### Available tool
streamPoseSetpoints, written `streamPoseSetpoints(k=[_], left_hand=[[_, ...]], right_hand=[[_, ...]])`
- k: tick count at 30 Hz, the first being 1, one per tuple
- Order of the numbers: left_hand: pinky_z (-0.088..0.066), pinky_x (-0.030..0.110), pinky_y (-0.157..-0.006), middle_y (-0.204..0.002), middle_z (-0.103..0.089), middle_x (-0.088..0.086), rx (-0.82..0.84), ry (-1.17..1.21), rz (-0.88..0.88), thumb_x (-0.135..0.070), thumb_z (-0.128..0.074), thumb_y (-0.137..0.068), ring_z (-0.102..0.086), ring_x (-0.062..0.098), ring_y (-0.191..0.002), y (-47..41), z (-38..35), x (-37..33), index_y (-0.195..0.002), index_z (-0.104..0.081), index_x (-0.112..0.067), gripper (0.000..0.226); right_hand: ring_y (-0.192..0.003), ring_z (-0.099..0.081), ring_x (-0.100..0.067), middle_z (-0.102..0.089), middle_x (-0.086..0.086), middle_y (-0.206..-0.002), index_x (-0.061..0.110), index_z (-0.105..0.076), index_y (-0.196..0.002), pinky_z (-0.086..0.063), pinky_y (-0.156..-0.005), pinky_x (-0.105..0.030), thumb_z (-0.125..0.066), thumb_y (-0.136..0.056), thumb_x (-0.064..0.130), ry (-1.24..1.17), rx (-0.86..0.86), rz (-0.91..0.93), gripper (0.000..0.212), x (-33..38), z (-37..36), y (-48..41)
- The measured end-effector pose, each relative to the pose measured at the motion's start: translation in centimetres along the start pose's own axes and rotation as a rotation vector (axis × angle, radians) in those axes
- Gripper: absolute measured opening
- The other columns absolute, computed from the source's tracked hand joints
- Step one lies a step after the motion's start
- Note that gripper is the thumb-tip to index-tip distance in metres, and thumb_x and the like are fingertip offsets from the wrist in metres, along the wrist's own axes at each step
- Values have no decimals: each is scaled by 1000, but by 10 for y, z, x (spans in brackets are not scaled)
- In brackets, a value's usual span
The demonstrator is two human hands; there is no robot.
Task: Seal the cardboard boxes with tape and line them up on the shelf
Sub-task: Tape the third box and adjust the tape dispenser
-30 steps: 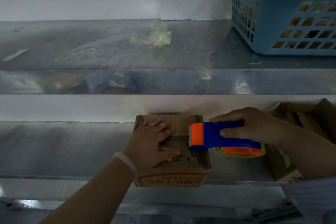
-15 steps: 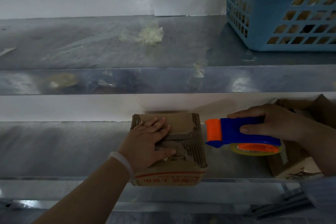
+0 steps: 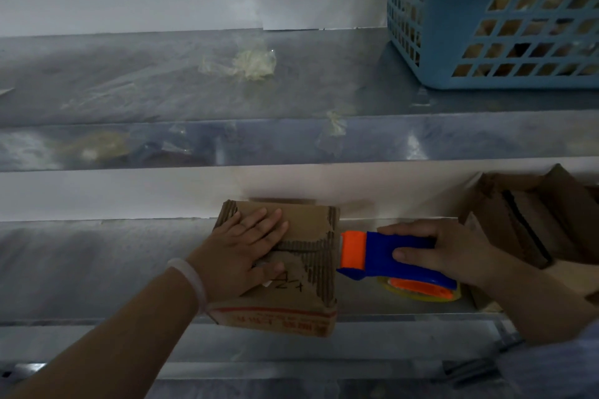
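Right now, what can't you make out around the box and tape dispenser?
Head view, dim:
Box top seam: covered by the left hand; taped or not, unclear.
Tape roll: mostly under the dispenser in the right hand.
Blue basket contents: cut off by the top edge.
Cardboard at right: cut by the frame edge.

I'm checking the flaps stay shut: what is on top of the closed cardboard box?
The left hand lies flat on the cardboard box, fingers straight. Handwritten marks show beside it. Whether tape runs under the palm is hidden.
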State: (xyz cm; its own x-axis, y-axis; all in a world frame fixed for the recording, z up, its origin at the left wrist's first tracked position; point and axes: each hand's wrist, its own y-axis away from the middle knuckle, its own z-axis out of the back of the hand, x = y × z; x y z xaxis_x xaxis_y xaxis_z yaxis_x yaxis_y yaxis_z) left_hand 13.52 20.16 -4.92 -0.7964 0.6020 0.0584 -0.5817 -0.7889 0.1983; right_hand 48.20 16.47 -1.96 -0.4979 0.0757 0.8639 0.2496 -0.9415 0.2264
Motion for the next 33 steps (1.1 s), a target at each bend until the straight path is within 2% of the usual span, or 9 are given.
streamPoseSetpoints(k=[4, 7, 11, 16, 22, 25, 28, 30, 33], left_hand=[[10, 40, -118, -151, 21, -20, -81, 74, 45, -70, -1, -87, 14, 4, -145, 3, 11, -8, -151, 6, -36, 73], [11, 34, -117, -154, 21, -20, -160, 196, -62, -71, 4, -85, 19, -1, -142, -2, 13, -44, -145, 18, -42, 67], [7, 37, -119, -152, 24, -24, -96, 218, -102, -62, -6, -93, 22, -2, -141, -9, 4, -65, -141, 23, -43, 59], [9, 35, -119, -152, 25, -23, -59, 183, -132, -65, 1, -88, 23, -2, -140, -12, 4, -62, -141, 23, -41, 62], [11, 31, -118, -152, 24, -24, -56, 183, -139, -58, -9, -96, 23, -3, -140, -13, 4, -60, -144, 20, -40, 59], [11, 31, -118, -152, 25, -25, -62, 174, -136, -57, -10, -96, 24, -4, -140, -13, 3, -61, -143, 21, -40, 58], [11, 31, -118, -152, 25, -24, -53, 173, -137, -57, -10, -97, 24, -4, -140, -14, 2, -60, -142, 22, -41, 58], [12, 31, -117, -151, 27, -24, -42, 179, -147, -58, -9, -96, 25, -4, -139, -14, 2, -60, -141, 23, -42, 58], [14, 30, -117, -149, 29, -26, -43, 187, -152, -59, -8, -96, 27, -5, -138, -15, 2, -60, -140, 25, -43, 57]], right_hand=[[-89, -70, -4, -73, 15, -104, 39, -70, -111, -52, -69, -13, -74, -69, 39, -110, -22, 17, 42, -8, -13, 4], [-93, -69, -4, -72, 18, -107, 45, -70, -106, -54, -71, -16, -74, -68, 40, -169, -34, 22, 38, -13, -20, 5], [-92, -69, -4, -71, 20, -107, 52, -70, -100, -54, -70, -15, -74, -70, 38, -207, -27, 16, 33, -18, -25, 5], [-89, -70, -3, -71, 22, -103, 59, -68, -99, -52, -67, -12, -71, -72, 36, -216, -30, 32, 36, -26, -8, 18], [-90, -71, -10, -73, 14, -104, 46, -68, -111, -54, -70, -17, -73, -70, 39, -171, 12, 12, 43, -29, 17, 27], [-89, -70, -4, -72, 20, -103, 55, -68, -103, -52, -68, -13, -74, -68, 42, -133, 26, -22, 38, -21, 20, 27], [-87, -65, 8, -68, 32, -98, 66, -63, -96, -48, -68, -7, -73, -66, 54, 34, 9, -11, 34, -11, 5, 19], [-90, -61, 13, -64, 37, -101, 71, -57, -101, -46, -71, -5, -69, -71, 63, 190, -23, 7, 33, -7, -12, 12], [-97, -59, 4, -63, 26, -114, 65, -43, -125, -48, -78, -16, -54, -83, 63, 787, -111, 96, 43, -15, -36, 8]])
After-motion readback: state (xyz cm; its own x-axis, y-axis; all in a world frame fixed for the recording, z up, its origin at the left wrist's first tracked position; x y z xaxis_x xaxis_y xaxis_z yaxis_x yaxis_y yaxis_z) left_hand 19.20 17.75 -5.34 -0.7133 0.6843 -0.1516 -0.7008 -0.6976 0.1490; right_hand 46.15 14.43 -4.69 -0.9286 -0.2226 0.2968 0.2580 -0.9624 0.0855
